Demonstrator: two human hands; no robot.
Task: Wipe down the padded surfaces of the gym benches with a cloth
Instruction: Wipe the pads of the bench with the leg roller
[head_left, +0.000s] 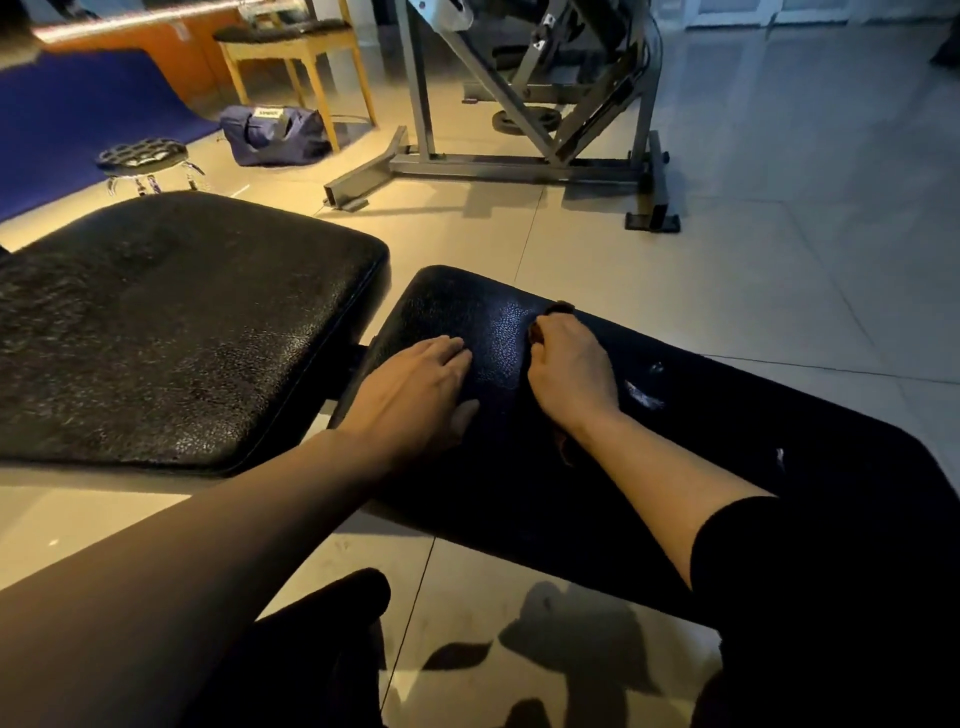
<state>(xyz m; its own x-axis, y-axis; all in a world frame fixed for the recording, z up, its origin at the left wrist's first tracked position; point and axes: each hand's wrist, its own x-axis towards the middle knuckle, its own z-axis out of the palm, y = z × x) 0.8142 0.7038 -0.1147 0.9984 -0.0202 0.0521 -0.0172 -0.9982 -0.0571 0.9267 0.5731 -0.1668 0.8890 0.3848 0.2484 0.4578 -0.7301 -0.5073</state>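
A long black padded bench (701, 447) runs from the centre to the lower right, its padding torn in small white spots. My left hand (415, 389) lies flat with straight fingers on the bench's far end. Just to its right, my right hand (569, 364) is curled round a small brown cloth (560, 308), which peeks out above my fingers and below my wrist, pressed on the pad. A second, wider black pad (171, 332) sits to the left, separated from the long bench by a narrow gap.
A grey steel machine frame (519, 166) with weight plates stands on the tiled floor behind the bench. A dark duffel bag (272, 135), a wooden chair (296, 52), a small round stool (143, 156) and a blue mat (78, 114) lie at the back left.
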